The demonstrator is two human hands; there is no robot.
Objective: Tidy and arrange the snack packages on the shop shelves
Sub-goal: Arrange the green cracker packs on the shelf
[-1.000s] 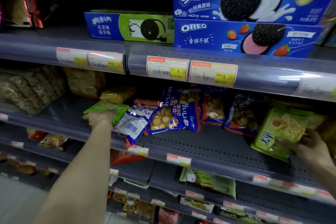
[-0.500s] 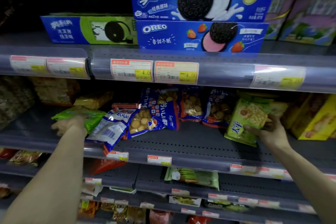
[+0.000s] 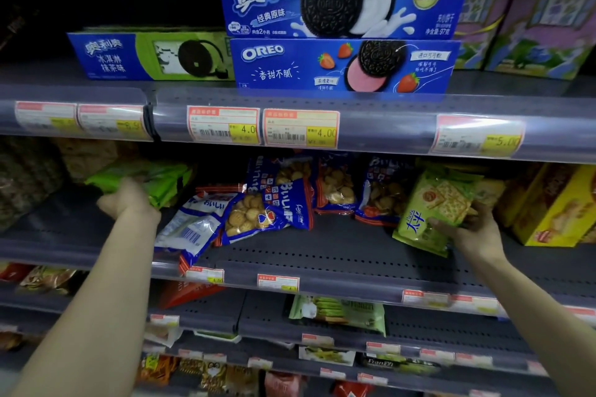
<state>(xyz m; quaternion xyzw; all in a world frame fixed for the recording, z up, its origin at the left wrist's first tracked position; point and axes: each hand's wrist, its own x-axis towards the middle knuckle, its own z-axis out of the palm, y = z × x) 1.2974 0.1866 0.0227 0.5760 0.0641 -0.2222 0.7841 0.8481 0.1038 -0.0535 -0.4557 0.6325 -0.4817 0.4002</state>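
Snack packs sit on the middle shelf: our left hand grips the far-left green pack, right hand pinches the right cracker bag; we should stand both upright.

The front of the grey metal middle shelf is lying bare, so a hand could be reaching in there. Floppy blue bags of little round biscuits are blocking the back and the left. A yellow cardboard box is closing off the right.
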